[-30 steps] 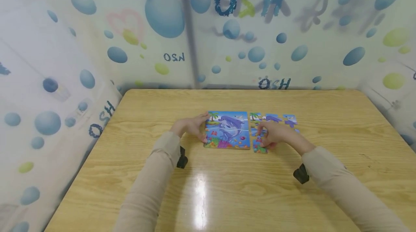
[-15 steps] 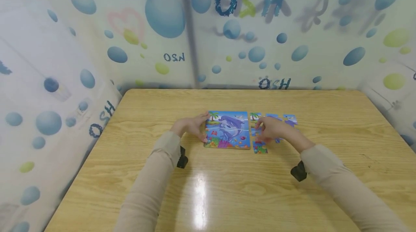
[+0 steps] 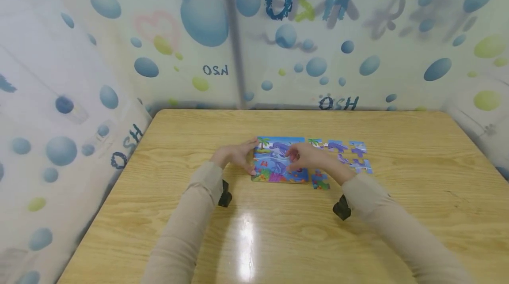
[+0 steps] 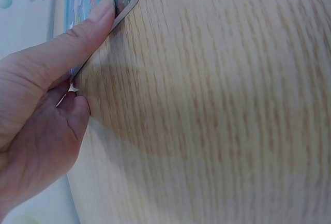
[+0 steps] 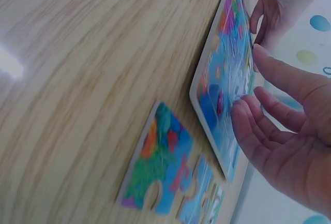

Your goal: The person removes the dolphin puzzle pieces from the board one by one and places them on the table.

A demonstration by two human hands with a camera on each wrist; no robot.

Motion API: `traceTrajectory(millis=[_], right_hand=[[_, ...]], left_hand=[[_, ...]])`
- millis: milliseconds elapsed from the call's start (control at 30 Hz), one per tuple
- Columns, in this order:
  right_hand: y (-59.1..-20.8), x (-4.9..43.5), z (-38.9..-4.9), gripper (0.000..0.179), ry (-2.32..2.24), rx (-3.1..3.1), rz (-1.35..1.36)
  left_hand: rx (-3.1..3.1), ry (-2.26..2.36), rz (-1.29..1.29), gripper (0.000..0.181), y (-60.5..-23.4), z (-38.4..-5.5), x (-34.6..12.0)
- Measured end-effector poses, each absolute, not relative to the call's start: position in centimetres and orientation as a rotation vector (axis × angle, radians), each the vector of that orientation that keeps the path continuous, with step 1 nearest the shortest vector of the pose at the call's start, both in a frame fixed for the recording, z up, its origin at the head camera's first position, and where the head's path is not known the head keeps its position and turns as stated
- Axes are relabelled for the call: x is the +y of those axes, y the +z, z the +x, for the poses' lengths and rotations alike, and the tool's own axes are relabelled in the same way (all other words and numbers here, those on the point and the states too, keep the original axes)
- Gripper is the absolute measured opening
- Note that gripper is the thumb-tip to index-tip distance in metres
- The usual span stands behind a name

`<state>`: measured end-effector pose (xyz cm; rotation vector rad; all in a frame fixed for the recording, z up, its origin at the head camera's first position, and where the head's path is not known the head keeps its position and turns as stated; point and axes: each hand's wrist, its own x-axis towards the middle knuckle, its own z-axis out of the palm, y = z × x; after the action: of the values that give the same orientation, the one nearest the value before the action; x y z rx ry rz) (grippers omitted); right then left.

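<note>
A dolphin jigsaw puzzle board [image 3: 264,176] lies flat on the table in front. My left hand [image 3: 237,155] holds it at its left edge, forefinger by the far corner and thumb on the near one; the left wrist view shows that thumb [image 4: 85,30] on the printed face. Over the right part of the picture hovers my right hand [image 3: 310,157], fingers bent, thumb apart from them. No piece shows between those fingers [image 5: 245,125] in the right wrist view. Beside the board's right edge lie loose puzzle pieces, including a coral one [image 3: 320,182] nearest me.
Several more puzzle pieces [image 3: 337,146] form a partly joined group to the right; my right hand and wrist cover some of them. The wooden table [image 3: 278,235] meets a patterned wall [image 3: 254,54] at its back edge. A bright reflection crosses the tabletop near the front.
My right hand has lifted off the loose pieces and moved left over the puzzle board, uncovering pieces at the right. The left hand stays at the board's edge. The head view shifts slightly.
</note>
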<state>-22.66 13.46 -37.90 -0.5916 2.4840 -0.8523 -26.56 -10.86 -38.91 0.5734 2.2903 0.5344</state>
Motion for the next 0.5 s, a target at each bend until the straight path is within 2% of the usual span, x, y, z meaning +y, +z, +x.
traceTrajectory(millis=[500], right_hand=[[-38.7, 9.8, -22.9, 0.040, -0.649, 2.521, -0.670]], left_hand=[[2.300, 0.528, 0.586, 0.104, -38.7, -26.3, -10.9]])
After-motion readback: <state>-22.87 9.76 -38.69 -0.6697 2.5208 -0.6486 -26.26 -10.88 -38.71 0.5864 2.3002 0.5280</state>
